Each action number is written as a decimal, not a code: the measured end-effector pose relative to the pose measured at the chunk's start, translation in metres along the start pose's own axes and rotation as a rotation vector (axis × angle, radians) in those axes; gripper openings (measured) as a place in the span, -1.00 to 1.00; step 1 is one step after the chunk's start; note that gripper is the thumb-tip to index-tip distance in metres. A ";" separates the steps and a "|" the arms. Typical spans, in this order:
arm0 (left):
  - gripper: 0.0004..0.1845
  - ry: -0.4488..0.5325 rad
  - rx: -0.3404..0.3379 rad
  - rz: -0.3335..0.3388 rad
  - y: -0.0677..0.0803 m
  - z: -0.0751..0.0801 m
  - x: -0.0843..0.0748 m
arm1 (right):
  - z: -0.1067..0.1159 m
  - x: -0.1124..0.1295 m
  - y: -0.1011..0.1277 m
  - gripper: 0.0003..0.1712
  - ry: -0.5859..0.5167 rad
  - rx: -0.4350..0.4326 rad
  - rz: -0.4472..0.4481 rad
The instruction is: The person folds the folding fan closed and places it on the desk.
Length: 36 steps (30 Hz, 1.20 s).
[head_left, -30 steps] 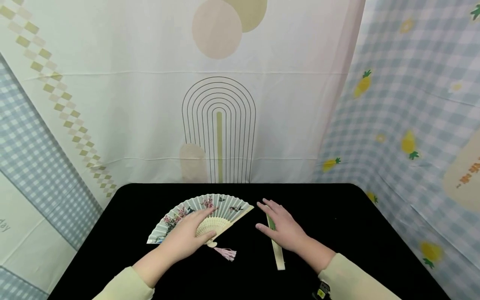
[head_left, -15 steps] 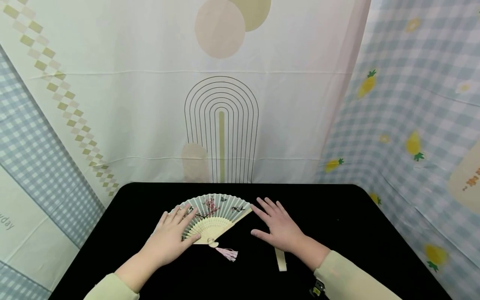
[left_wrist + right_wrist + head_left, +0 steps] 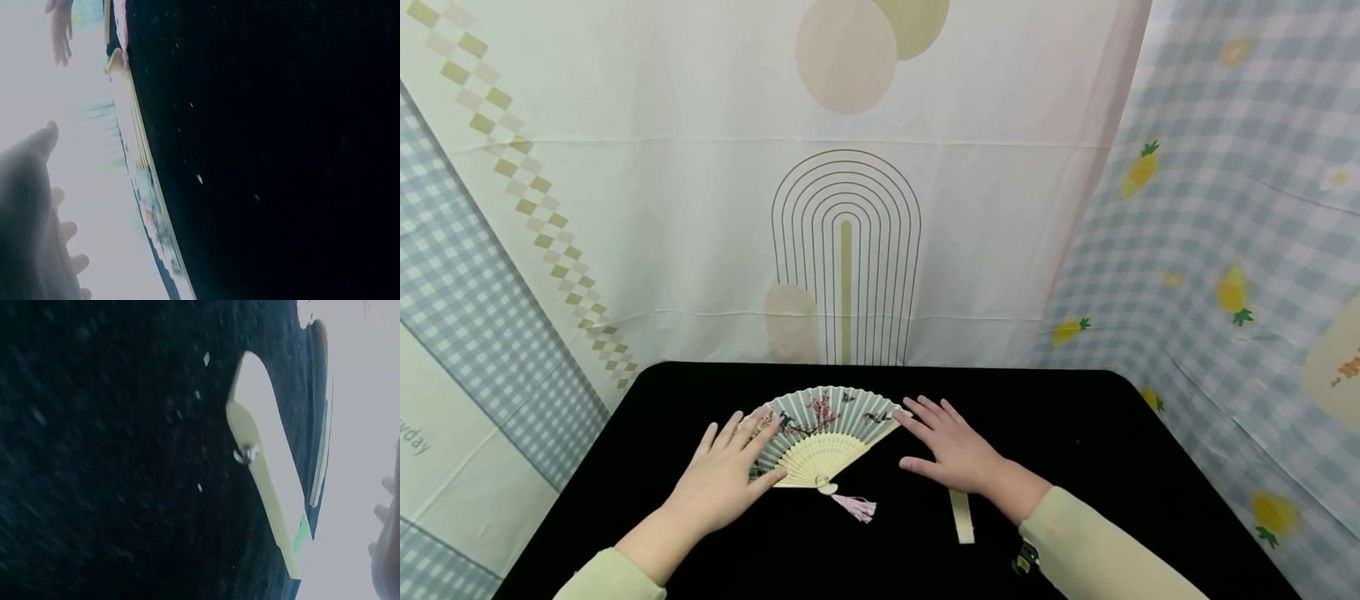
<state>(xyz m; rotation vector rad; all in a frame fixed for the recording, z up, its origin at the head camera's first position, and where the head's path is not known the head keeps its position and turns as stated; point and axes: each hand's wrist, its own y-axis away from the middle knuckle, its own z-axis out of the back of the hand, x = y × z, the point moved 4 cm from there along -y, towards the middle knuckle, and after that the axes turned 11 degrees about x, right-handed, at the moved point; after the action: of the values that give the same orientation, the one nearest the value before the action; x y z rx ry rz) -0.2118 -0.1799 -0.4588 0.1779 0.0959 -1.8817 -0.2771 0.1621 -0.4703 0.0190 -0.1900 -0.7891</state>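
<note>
A spread paper fan [image 3: 831, 421] with painted flowers, birds, bamboo ribs and a pink tassel [image 3: 856, 507] lies on the black table [image 3: 1112, 467]. My left hand [image 3: 722, 475] lies flat with straight fingers over the fan's left part. My right hand [image 3: 951, 450] lies flat beside the fan's right edge, covering most of a folded bamboo fan [image 3: 961, 517]; only its near end shows. The right wrist view shows that folded fan [image 3: 269, 469] close up with its rivet. In the left wrist view the spread fan [image 3: 147, 187] appears edge-on beside my left hand [image 3: 31, 219].
Patterned cloth backdrops hang behind the table [image 3: 842, 208] and to the right [image 3: 1225, 250]. The table's rounded far corners sit close to the cloth. A small dark device [image 3: 1026, 560] is strapped at my right wrist.
My left hand slid from the fan's ribs out to its left part and flattened. My right hand moved slightly left toward the fan's right edge, hiding more of the folded fan.
</note>
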 end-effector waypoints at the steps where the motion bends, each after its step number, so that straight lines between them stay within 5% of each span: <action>1: -0.18 -0.006 0.000 0.005 0.000 0.001 0.002 | 0.000 -0.002 -0.002 -0.13 -0.009 0.012 0.004; 7: -0.16 -0.005 0.008 0.052 0.002 0.005 0.024 | 0.000 -0.016 -0.015 -0.12 -0.079 0.072 0.018; 15: -0.07 -0.001 0.063 0.093 0.002 -0.001 0.054 | -0.003 -0.033 -0.035 -0.08 -0.042 0.118 -0.022; 26: -0.04 0.106 0.250 0.110 0.000 -0.005 0.074 | -0.007 -0.052 -0.062 -0.11 -0.026 0.233 -0.138; 36: -0.01 0.124 0.315 0.152 -0.004 -0.017 0.092 | -0.010 -0.055 -0.079 -0.13 -0.055 0.250 -0.155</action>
<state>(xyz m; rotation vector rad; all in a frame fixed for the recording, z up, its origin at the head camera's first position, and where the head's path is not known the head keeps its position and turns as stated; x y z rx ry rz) -0.2424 -0.2620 -0.4911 0.5037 -0.1278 -1.7249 -0.3692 0.1450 -0.4958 0.2504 -0.3417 -0.9168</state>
